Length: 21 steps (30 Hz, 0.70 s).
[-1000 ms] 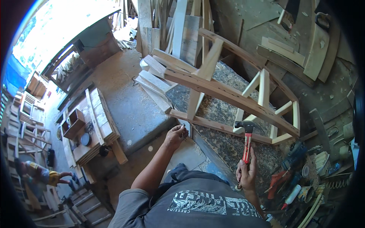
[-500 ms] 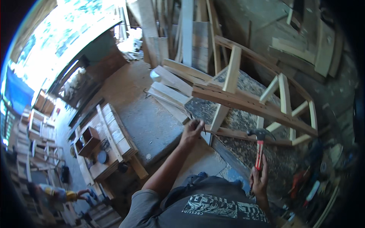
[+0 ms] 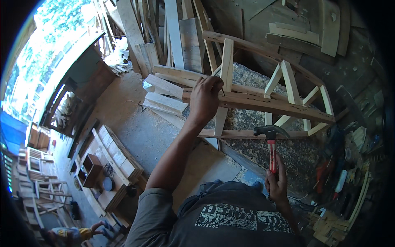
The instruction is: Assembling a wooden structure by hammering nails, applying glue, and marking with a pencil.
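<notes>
A wooden frame (image 3: 279, 108) of long rails and short slanted struts lies across the middle of the view. My left hand (image 3: 205, 98) is over the left end of its thick brown rail. Pinched in those fingers is a thin dark nail (image 3: 223, 92), its lower end at the rail's top face; whether it touches the wood I cannot tell. My right hand (image 3: 276, 181) grips a claw hammer (image 3: 272, 154) by its red handle. The dark hammer head is raised, in front of the frame's near rail in the view, apart from my left hand.
Pale offcut boards (image 3: 166, 101) lie left of the frame. Planks (image 3: 173, 33) lean at the back. A low stack of boards (image 3: 117, 152) bears a wooden box (image 3: 89, 169). Tools (image 3: 339, 181) lie on the right. Another person (image 3: 78, 234) is at the lower left.
My left hand has moved up and forward from beside the near rail to the thick rail, nail in fingers. The right hand still holds the hammer. The whole view has shifted a little.
</notes>
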### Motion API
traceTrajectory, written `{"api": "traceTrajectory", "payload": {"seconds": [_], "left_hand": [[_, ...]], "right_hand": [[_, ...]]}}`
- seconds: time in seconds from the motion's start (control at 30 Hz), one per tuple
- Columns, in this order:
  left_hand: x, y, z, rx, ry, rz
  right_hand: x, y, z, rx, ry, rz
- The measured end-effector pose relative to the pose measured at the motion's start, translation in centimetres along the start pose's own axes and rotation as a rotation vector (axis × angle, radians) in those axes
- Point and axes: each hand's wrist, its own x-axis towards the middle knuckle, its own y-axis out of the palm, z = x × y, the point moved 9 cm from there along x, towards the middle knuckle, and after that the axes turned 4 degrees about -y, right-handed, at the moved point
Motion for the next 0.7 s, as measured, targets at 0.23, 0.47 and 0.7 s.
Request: {"api": "traceTrajectory", "payload": {"seconds": [0.23, 0.47, 0.7], "left_hand": [[0.3, 0.2, 0.2, 0.022, -0.023, 0.007], [0.6, 0.4, -0.2, 0.071, 0.020, 0.018], [0.7, 0.3, -0.1, 0.105, 0.035, 0.046]], "right_hand": [[-0.1, -0.3, -1.1, -0.031, -0.015, -0.013], [0.2, -0.2, -0.5, -0.064, -0.011, -0.050], [0.2, 0.7, -1.0, -0.053, 0.065, 0.044]]}}
